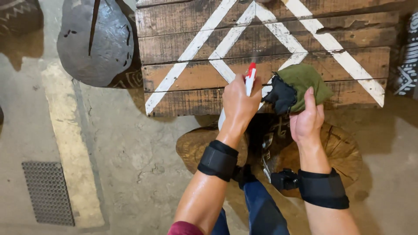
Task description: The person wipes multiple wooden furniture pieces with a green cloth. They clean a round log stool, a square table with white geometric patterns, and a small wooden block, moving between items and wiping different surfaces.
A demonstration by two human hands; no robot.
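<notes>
Bottom of the frame you get both forearms coming up, each with a black wrist strap (pixel 217 160), plus a bit of blue trouser leg between them. Under the arms sits a round log stump (pixel 344 152) on the concrete floor (pixel 130 165), with a metal grate (pixel 48 192) let into the floor at lower left.

Left hand (pixel 238 103), around centre frame, is wrapped tight round a spray bottle (pixel 250 78). You only see the red and white top poking out above the fingers and a sliver of white body below the hand. The nozzle points up-frame at the tabletop, with a faint mist just above it.

Right hand (pixel 307 122), just right of centre, has a green cloth (pixel 305 82) with a black patch. The thumb lies up against it, the rest of the fingers are tucked under so I can't tell how firmly it's gripped. The cloth rests on the near edge of the tabletop.

The tabletop (pixel 183 82) is dark wooden planks with white painted diagonal stripes, filling the top middle. At upper left there's a grey rounded pot (pixel 98 43).
</notes>
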